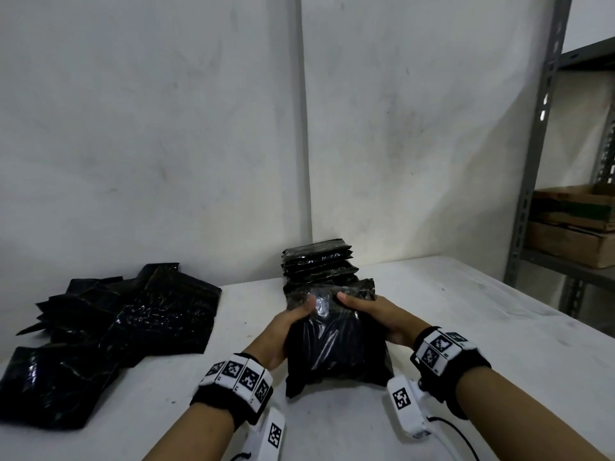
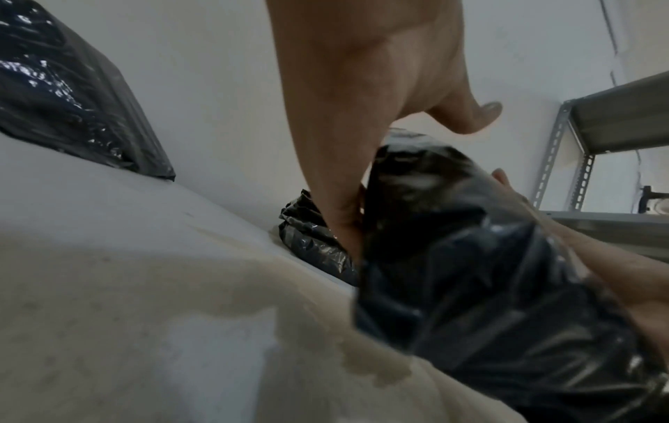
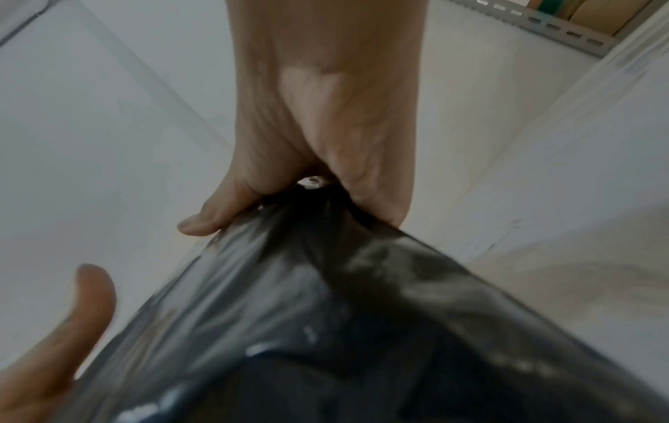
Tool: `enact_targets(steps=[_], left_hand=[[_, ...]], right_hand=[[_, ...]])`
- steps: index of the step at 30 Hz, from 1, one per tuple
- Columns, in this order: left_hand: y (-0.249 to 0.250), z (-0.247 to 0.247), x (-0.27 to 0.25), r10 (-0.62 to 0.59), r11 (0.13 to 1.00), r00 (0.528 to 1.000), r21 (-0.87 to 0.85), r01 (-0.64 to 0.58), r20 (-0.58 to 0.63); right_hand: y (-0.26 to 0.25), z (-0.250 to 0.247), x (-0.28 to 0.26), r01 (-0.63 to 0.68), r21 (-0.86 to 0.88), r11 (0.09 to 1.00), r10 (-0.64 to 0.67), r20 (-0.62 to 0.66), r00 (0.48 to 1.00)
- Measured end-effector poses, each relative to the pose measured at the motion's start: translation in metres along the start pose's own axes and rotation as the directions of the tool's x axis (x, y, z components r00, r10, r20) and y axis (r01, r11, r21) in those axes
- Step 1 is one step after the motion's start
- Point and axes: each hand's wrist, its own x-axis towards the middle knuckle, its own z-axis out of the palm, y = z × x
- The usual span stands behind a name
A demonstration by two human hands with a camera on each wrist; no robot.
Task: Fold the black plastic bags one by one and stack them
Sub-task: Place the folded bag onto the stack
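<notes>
The black bag [image 1: 336, 341] we grip with both hands, left hand [image 1: 288, 331] and right hand [image 1: 377, 316], fingers curled round its sides, thumbs on top.

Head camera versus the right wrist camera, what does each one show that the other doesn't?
Only the head view shows the loose pile of unfolded black plastic bags, the neat stack of folded black bags against the wall, and both marker wristbands. Only the right wrist view shows the right hand from below, pinching the film. Both show the glossy black plastic bag being folded, the left hand, the white table and the grey metal shelf.
</notes>
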Motion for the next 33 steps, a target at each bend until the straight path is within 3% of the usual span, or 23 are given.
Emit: enact_targets(steps=[5, 17, 20, 23, 24, 28, 31, 33], left_hand=[[0.002, -0.001, -0.006, -0.059, 0.992, 0.998, -0.108, 0.06, 0.013], [0.001, -0.013, -0.007, -0.124, 0.965, 0.992, -0.238, 0.115, -0.021], [0.005, -0.02, -0.003, -0.117, 0.964, 0.991, -0.248, 0.098, -0.064], [0.008, -0.026, 0.001, -0.088, 0.95, 0.989, -0.309, 0.049, -0.115], [0.008, -0.027, 0.004, -0.079, 0.941, 0.989, -0.336, 0.034, -0.122], [0.016, -0.03, 0.011, -0.046, 0.911, 0.992, -0.412, -0.006, -0.116], [0.023, -0.035, 0.017, -0.058, 0.926, 0.989, -0.376, 0.002, -0.136], [0.025, -0.041, 0.023, -0.064, 0.937, 0.983, -0.35, 0.0, -0.172]], right_hand=[[-0.004, 0.006, 0.001, -0.082, 0.015, 0.997, 0.081, 0.065, 0.995], [0.001, 0.019, 0.011, -0.102, -0.01, 0.995, 0.102, -0.01, 0.995], [0.001, 0.02, 0.018, -0.118, -0.007, 0.993, 0.118, 0.0, 0.993], [0.0, 0.013, 0.029, -0.122, 0.106, 0.987, 0.129, -0.062, 0.99], [-0.003, 0.014, 0.027, -0.137, 0.101, 0.985, 0.145, -0.079, 0.986], [-0.009, 0.025, 0.023, -0.171, -0.118, 0.978, 0.179, 0.067, 0.981], [-0.009, 0.028, 0.027, -0.128, -0.108, 0.986, 0.134, 0.052, 0.99], [-0.007, 0.027, 0.039, -0.092, -0.144, 0.985, 0.087, -0.042, 0.995]])
